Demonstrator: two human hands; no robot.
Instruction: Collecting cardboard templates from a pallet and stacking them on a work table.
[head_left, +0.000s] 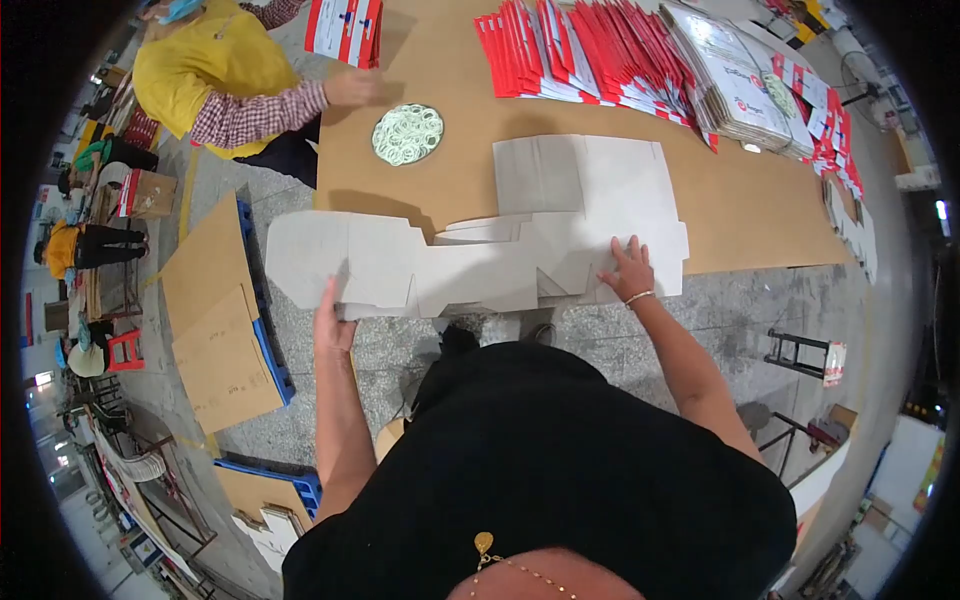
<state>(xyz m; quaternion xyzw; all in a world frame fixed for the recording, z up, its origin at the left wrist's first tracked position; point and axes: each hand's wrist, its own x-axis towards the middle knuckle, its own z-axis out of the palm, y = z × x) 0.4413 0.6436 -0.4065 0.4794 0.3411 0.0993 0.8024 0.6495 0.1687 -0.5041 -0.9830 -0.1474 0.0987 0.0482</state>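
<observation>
A large grey-white die-cut cardboard blank (475, 275) with flaps and creases lies across the near edge of the table, partly jutting past it. At its left part, my left hand (334, 322) grips the near edge; one digit lies on top, and the others are mostly hidden. My right hand (630, 272) rests on the right part of the blank with its fingers apart. Beyond the blank sits a round dish of pale green rings (407, 134), apart from both hands.
Red-and-white printed packages (590, 50) and a stack of flat printed cartons (735, 85) line the far right of the brown table (760, 215). A co-worker in a yellow top (215, 75) stands at the far left. Brown cardboard on a blue pallet (225, 325) lies left.
</observation>
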